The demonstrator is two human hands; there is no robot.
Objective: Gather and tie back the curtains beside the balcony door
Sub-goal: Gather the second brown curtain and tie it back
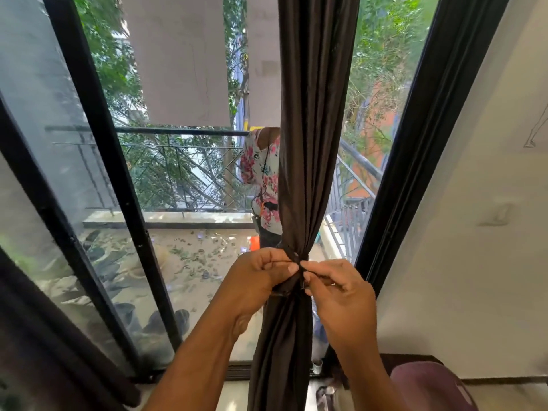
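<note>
A dark brown curtain (pixel 311 143) hangs in front of the balcony door glass, bunched into a narrow waist near the middle of the view. A thin dark tie-back (pixel 296 258) wraps that waist. My left hand (pixel 261 274) is curled beside the bunch on its left and pinches one end of the tie. My right hand (pixel 338 289) sits on the right, its thumb and fingertips pinching the other end at the knot. Below the tie the fabric falls loosely to the floor. Another dark curtain (pixel 44 336) hangs at the lower left.
Black door frames (pixel 118 179) (pixel 415 161) stand on both sides of the curtain. A cream wall (pixel 474 232) fills the right. A mauve seat (pixel 430 387) sits at the lower right. Behind the glass are a railing (pixel 178 132) and a reflected person in a floral top (pixel 261 173).
</note>
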